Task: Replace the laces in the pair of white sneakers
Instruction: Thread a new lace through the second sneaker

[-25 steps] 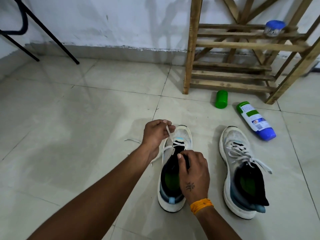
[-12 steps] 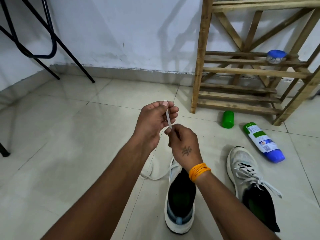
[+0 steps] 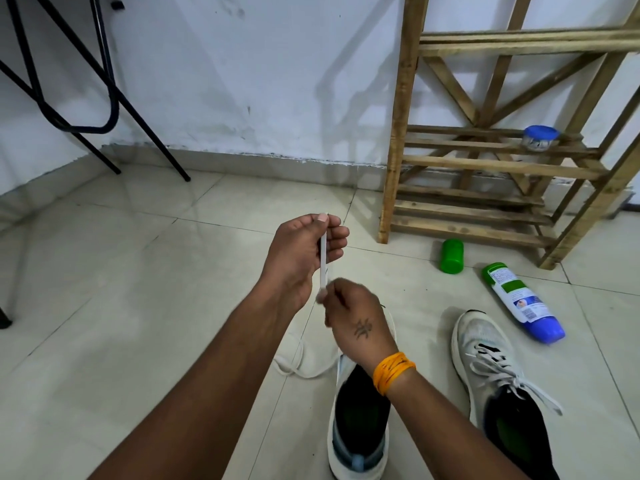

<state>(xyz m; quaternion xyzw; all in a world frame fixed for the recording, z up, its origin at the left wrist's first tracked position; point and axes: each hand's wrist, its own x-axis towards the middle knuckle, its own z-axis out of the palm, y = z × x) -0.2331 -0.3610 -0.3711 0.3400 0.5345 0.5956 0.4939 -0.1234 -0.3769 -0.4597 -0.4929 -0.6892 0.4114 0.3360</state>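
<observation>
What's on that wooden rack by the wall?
One small blue-lidded jar sits on a slat of the wooden rack. The other visible slats look bare; the rack's right end runs out of frame.

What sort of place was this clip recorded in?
Probably a room in a home, perhaps by an entry: a tiled floor against a scuffed white wall, a slatted wooden rack like a shoe stand, and two sneakers on the floor.

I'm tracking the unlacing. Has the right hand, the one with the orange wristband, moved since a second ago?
Yes. The right hand has lifted off the left white sneaker, whose tongue it gripped, and now pinches the white lace above it.
</observation>
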